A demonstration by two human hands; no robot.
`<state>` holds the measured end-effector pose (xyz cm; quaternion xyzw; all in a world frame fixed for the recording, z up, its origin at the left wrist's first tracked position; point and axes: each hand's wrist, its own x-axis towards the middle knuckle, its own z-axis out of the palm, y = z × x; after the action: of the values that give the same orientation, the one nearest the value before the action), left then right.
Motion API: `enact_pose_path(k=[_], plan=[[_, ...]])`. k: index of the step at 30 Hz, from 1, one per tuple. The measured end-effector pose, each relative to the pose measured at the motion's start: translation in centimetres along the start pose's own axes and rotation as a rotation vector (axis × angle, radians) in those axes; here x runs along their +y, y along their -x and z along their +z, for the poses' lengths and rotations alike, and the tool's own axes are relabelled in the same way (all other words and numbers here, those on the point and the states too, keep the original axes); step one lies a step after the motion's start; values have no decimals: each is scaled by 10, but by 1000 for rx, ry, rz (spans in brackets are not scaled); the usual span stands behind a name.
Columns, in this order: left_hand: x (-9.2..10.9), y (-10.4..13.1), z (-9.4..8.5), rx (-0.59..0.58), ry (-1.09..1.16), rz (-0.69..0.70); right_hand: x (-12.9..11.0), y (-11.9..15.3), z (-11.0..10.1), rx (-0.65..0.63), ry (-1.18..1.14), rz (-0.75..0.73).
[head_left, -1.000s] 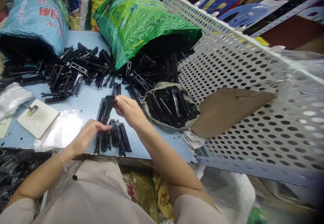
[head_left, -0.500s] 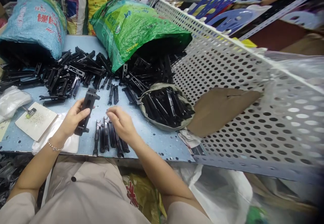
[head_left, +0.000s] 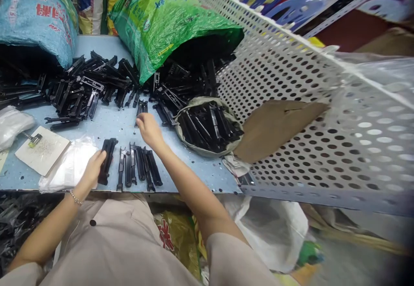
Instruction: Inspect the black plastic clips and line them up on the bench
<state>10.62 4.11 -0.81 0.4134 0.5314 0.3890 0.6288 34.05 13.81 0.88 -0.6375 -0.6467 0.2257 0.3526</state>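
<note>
At the left end of a short row, my left hand (head_left: 93,167) grips a long black plastic part (head_left: 108,161) low over the blue tabletop, thumb along its side. Just right of it lie several slim black plastic parts (head_left: 139,165), side by side and pointing away from me. My right hand (head_left: 150,130) is farther out, its fingers curled together at the near end of a pair of black plastic parts (head_left: 141,105). The fingertips partly cover that end.
A green sack (head_left: 174,23) and a blue sack (head_left: 35,18) spill black parts into a pile (head_left: 93,83). To the right, a cloth bag (head_left: 207,146) holds more, beside a perforated white panel (head_left: 291,83). White plastic bags (head_left: 69,165) and a pale square board (head_left: 42,150) lie left.
My left hand has lowered the black plastic part beside the row. My right hand has moved from above the row out to the pair of parts. The view has tilted slightly down.
</note>
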Motion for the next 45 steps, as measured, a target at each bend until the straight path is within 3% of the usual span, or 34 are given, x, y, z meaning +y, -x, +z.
enact_pose_path(k=[3, 6, 8, 11, 14, 15, 17, 20, 22, 25, 27, 29, 31, 34, 35, 37, 39, 41, 43, 45], plan=[[-40, 4, 5, 87, -274, 183, 31, -34, 0, 152, -51, 263], [-58, 8, 11, 128, -440, 287, 46, -53, -2, 67, -125, 309], [-55, 7, 11, 126, -405, 289, 44, -48, -2, -5, -179, 321], [-29, 3, 11, 79, -241, 282, 25, -8, 2, -112, -288, 298], [9, -3, 22, -46, 20, 270, -8, 51, 5, -264, -481, 119], [20, -4, 26, -80, 95, 251, -20, 68, 4, -334, -480, 43], [38, -2, 35, -108, 165, 202, -38, 89, -1, -350, -344, -57], [51, 9, 38, -117, 109, 145, -49, 86, -11, -149, 19, -187], [53, 18, 34, -126, 70, 115, -50, 72, -15, -77, 220, -365], [54, 27, 24, -113, 32, 80, -49, 53, -15, -130, 374, -641], [54, 32, 18, -123, -9, 65, -51, 46, -14, -192, 354, -713], [55, 35, 15, -157, -69, 51, -53, 46, -11, -275, 207, -670], [55, 36, 16, -138, -157, 111, -55, 51, -6, -364, -87, -480], [52, 37, 17, -27, -306, 305, -59, 65, 5, -443, -466, -158], [52, 36, 17, -19, -321, 332, -60, 68, 7, -480, -516, -87], [52, 34, 14, -70, -259, 253, -61, 72, 6, -551, -470, -49], [56, 32, 10, -140, -127, 90, -61, 69, -3, -532, -278, -142], [63, 30, 8, -178, -10, -37, -61, 61, -16, -436, 10, -378], [70, 30, 8, -205, 54, -100, -62, 54, -28, -409, 225, -614], [74, 32, 11, -231, 82, -136, -64, 50, -31, -451, 286, -722]])
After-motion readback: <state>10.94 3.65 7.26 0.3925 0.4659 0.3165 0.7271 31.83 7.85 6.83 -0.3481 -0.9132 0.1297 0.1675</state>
